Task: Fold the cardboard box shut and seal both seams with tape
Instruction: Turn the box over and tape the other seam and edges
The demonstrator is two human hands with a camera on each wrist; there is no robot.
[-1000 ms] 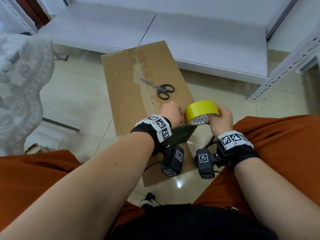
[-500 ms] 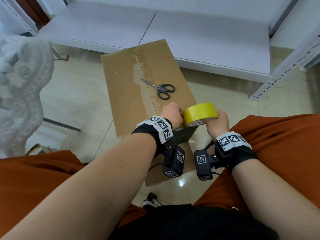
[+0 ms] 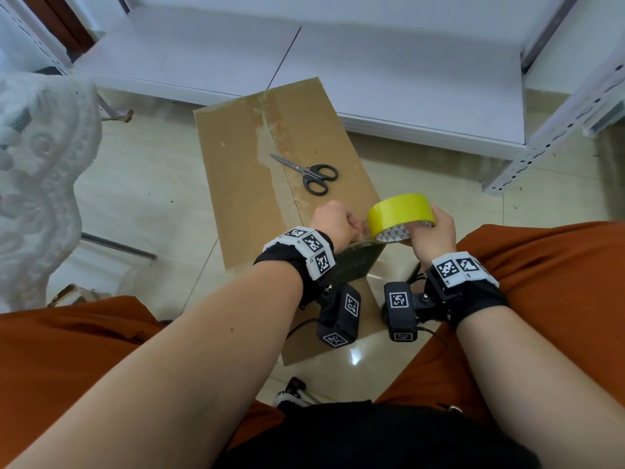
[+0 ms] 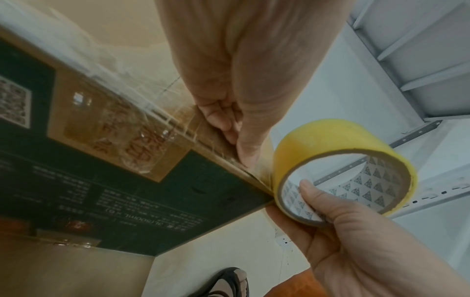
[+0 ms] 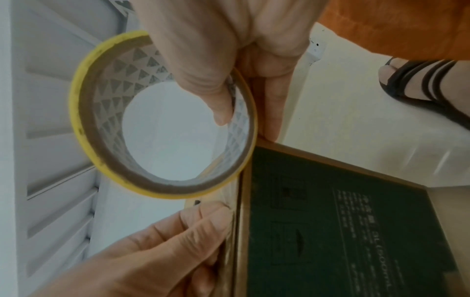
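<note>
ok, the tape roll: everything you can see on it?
The tape roll is a wide ring, yellow outside, with a brown cardboard core printed inside with grey triangles on white. The right hand holds it, thumb inside the core, at the near right corner of the cardboard box. A clear strip runs from it to the box edge, where the left hand pinches it.

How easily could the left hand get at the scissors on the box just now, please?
Probably not at once: the left hand pinches the tape end at the cardboard box's near edge. The scissors lie uncovered just beyond it, so only that grip stands in the way.
</note>
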